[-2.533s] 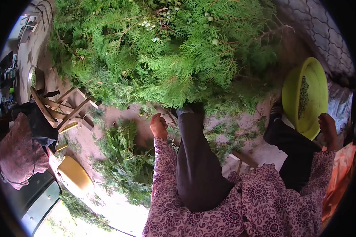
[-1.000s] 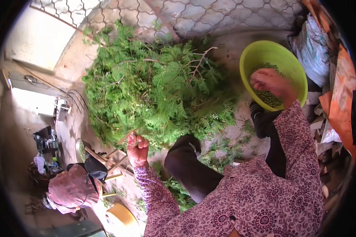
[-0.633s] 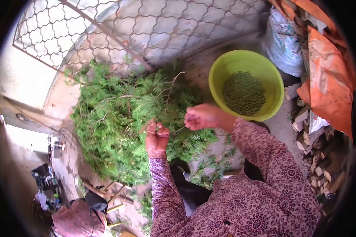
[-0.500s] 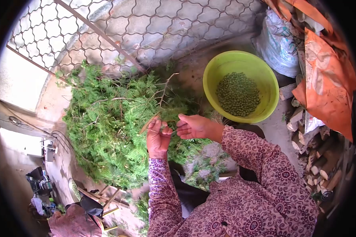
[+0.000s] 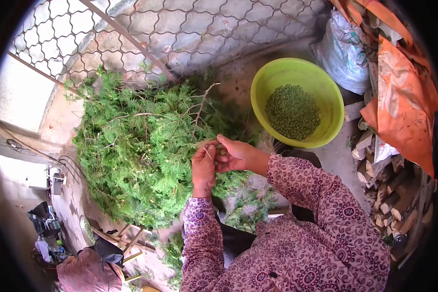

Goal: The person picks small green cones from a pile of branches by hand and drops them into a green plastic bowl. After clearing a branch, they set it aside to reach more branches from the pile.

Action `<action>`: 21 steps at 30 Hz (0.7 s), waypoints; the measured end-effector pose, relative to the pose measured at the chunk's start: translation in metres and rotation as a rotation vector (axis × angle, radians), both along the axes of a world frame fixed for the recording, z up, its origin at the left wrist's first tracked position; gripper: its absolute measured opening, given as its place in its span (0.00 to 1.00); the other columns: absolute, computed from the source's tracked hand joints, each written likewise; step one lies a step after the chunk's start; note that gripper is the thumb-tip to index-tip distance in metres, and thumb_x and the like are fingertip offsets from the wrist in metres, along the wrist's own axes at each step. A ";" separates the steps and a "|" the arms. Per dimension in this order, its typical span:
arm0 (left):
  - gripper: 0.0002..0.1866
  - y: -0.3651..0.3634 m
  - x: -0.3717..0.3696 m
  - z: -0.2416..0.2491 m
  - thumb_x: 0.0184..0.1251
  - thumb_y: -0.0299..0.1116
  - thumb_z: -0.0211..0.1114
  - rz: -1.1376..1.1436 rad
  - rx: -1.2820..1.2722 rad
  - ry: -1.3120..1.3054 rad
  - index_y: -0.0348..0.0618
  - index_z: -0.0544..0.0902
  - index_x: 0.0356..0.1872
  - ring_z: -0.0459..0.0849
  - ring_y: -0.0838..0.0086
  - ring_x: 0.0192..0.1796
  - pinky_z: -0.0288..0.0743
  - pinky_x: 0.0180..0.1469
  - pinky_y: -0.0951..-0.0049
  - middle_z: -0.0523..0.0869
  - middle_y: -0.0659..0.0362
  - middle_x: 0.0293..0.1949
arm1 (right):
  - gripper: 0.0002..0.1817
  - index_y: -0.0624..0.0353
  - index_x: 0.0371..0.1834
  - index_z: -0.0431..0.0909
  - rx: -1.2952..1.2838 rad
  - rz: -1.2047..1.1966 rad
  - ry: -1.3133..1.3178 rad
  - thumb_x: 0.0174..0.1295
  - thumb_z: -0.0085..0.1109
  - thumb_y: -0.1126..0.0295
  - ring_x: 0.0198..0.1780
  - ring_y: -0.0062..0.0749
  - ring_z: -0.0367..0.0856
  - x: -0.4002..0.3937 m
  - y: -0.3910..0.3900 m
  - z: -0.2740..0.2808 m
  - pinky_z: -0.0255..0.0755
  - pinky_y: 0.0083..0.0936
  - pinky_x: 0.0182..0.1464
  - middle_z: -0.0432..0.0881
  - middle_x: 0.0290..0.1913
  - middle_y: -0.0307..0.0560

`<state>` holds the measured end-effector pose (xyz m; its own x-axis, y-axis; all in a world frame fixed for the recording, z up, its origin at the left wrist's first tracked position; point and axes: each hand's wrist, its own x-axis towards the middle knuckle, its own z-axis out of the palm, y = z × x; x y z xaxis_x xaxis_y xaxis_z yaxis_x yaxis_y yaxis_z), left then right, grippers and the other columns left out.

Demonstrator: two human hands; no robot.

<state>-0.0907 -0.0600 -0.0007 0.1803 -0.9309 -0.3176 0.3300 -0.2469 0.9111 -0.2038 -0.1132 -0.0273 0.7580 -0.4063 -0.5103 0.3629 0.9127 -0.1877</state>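
My left hand (image 5: 204, 166) is closed on a thin twig (image 5: 208, 153), whose pale end sticks up past the fingers. Touching it from the right, my right hand (image 5: 237, 155) has its thumb raised and its fingers curled in; what they grip is too small to make out. Just beyond both hands spreads a large heap of green leafy branches (image 5: 146, 155). A bare brown branch (image 5: 199, 112) juts up from it. To the right stands a wide yellow-green basin (image 5: 263, 80) with many small round green cones or berries (image 5: 293, 112) in its bottom.
A wire mesh gate (image 5: 190, 36) runs along the back wall. At the right are a white sack (image 5: 344, 56), an orange plastic sheet (image 5: 401, 107) and stacked firewood (image 5: 394, 204). A stool frame and a reddish cloth (image 5: 90, 270) lie at the lower left.
My left hand has moved right and turned in, and now meets my right hand. The fingers of my right hand have curled. The camera view has shifted slightly.
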 end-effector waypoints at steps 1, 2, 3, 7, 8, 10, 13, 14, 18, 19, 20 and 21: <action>0.10 0.000 -0.001 -0.001 0.66 0.31 0.51 -0.036 -0.007 -0.051 0.39 0.75 0.43 0.79 0.79 0.22 0.68 0.20 0.84 0.83 0.55 0.32 | 0.21 0.58 0.35 0.67 0.002 -0.004 0.000 0.63 0.43 0.48 0.26 0.36 0.68 -0.002 0.000 -0.002 0.68 0.51 0.48 0.64 0.20 0.42; 0.10 0.000 -0.002 -0.002 0.66 0.31 0.51 -0.071 -0.015 -0.102 0.39 0.75 0.44 0.79 0.79 0.22 0.68 0.20 0.85 0.83 0.55 0.33 | 0.21 0.58 0.37 0.67 -0.033 0.017 -0.009 0.63 0.42 0.49 0.27 0.36 0.68 -0.005 0.000 -0.003 0.68 0.51 0.48 0.64 0.21 0.43; 0.10 -0.001 -0.003 -0.002 0.66 0.31 0.51 -0.076 -0.015 -0.100 0.39 0.75 0.44 0.79 0.79 0.22 0.68 0.20 0.85 0.83 0.55 0.33 | 0.21 0.59 0.39 0.67 -0.068 0.039 -0.018 0.64 0.41 0.49 0.27 0.36 0.67 -0.007 -0.001 -0.003 0.67 0.52 0.49 0.65 0.22 0.43; 0.12 -0.005 -0.002 -0.001 0.66 0.33 0.51 -0.090 -0.026 -0.048 0.38 0.73 0.47 0.81 0.77 0.26 0.70 0.24 0.83 0.83 0.54 0.35 | 0.23 0.60 0.40 0.69 -0.056 0.002 -0.001 0.64 0.40 0.49 0.27 0.34 0.67 -0.012 -0.002 0.003 0.68 0.51 0.50 0.66 0.25 0.42; 0.13 -0.006 -0.003 0.002 0.66 0.34 0.51 -0.087 -0.025 0.029 0.38 0.73 0.48 0.82 0.75 0.30 0.72 0.28 0.81 0.83 0.53 0.37 | 0.23 0.60 0.40 0.69 -0.026 0.012 -0.012 0.64 0.39 0.48 0.29 0.35 0.68 -0.012 -0.005 -0.001 0.68 0.51 0.51 0.67 0.26 0.43; 0.14 -0.004 -0.008 0.012 0.66 0.34 0.51 -0.088 -0.027 0.112 0.38 0.72 0.49 0.81 0.75 0.33 0.74 0.33 0.78 0.82 0.53 0.38 | 0.24 0.61 0.40 0.70 0.005 0.020 -0.022 0.64 0.39 0.48 0.31 0.37 0.70 -0.013 -0.008 -0.007 0.68 0.50 0.52 0.68 0.26 0.44; 0.15 -0.004 -0.010 0.014 0.67 0.35 0.52 -0.139 -0.038 0.180 0.38 0.71 0.50 0.81 0.71 0.41 0.75 0.42 0.73 0.81 0.52 0.41 | 0.25 0.62 0.40 0.70 -0.057 0.018 0.040 0.64 0.39 0.48 0.36 0.41 0.72 -0.016 -0.008 0.004 0.68 0.50 0.53 0.71 0.31 0.46; 0.16 -0.004 -0.009 0.012 0.67 0.36 0.52 -0.191 -0.048 0.163 0.37 0.71 0.50 0.80 0.68 0.44 0.74 0.46 0.69 0.81 0.51 0.42 | 0.24 0.58 0.39 0.71 -0.058 0.026 0.079 0.64 0.38 0.47 0.37 0.39 0.73 -0.018 -0.007 0.010 0.69 0.47 0.51 0.73 0.33 0.45; 0.16 -0.002 -0.009 0.012 0.67 0.36 0.51 -0.227 -0.078 0.191 0.36 0.70 0.50 0.80 0.67 0.45 0.74 0.47 0.68 0.81 0.50 0.42 | 0.22 0.54 0.40 0.70 -0.083 0.029 0.102 0.64 0.38 0.47 0.40 0.37 0.74 -0.021 -0.008 0.006 0.72 0.42 0.48 0.74 0.34 0.44; 0.16 -0.003 -0.008 0.014 0.67 0.36 0.52 -0.223 -0.096 0.227 0.36 0.70 0.51 0.79 0.67 0.46 0.73 0.47 0.69 0.81 0.50 0.42 | 0.22 0.54 0.40 0.70 -0.083 0.029 0.102 0.64 0.38 0.47 0.40 0.37 0.74 -0.021 -0.009 0.003 0.72 0.42 0.48 0.74 0.34 0.44; 0.17 -0.003 -0.007 0.016 0.66 0.36 0.52 -0.218 -0.114 0.262 0.35 0.69 0.51 0.79 0.67 0.47 0.73 0.46 0.70 0.81 0.50 0.42 | 0.23 0.58 0.41 0.70 -0.096 0.002 0.115 0.63 0.41 0.47 0.43 0.40 0.73 -0.021 -0.010 0.001 0.70 0.44 0.49 0.73 0.38 0.47; 0.17 -0.003 -0.007 0.017 0.66 0.36 0.52 -0.216 -0.114 0.263 0.35 0.69 0.51 0.79 0.67 0.47 0.73 0.46 0.70 0.81 0.50 0.42 | 0.24 0.62 0.42 0.70 -0.109 -0.025 0.128 0.62 0.43 0.48 0.46 0.43 0.72 -0.022 -0.010 0.000 0.69 0.46 0.51 0.72 0.42 0.50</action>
<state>-0.0975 -0.0630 0.0164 -0.0990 -0.9706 -0.2192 0.5084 -0.2387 0.8274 -0.2255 -0.1233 -0.0277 0.6785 -0.4822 -0.5541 0.3519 0.8755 -0.3310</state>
